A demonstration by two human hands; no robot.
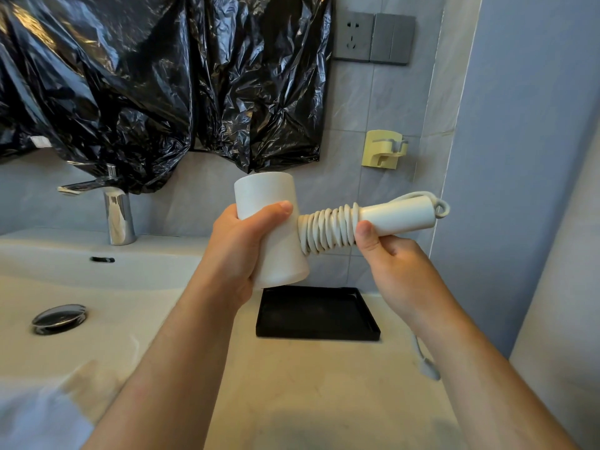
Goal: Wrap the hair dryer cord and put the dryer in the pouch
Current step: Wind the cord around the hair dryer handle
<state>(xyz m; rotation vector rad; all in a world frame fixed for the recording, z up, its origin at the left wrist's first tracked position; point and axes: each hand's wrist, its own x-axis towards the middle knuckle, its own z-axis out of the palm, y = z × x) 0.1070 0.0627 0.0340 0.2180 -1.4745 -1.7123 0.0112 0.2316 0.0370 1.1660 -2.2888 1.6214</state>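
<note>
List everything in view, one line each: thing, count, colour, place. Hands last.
hair dryer: 1, white, held above the counter
cord: 1, white, coiled round dryer handle
tray: 1, black, on the counter
counter: 1, cream, bottom
sink: 1, white, left
faucet: 1, chrome, behind the sink
drain stopper: 1, chrome, in the sink
plastic sheeting: 1, black, upper wall
wall socket: 1, grey, top right
switch plate: 1, grey, beside socket
wall holder: 1, yellow, right wall
left hand: 1, grips dryer barrel
right hand: 1, holds cord at handle

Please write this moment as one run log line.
left hand: holds dryer body | right hand: grips cord at handle | cord: coiled round handle | plug: hanging loose
</note>
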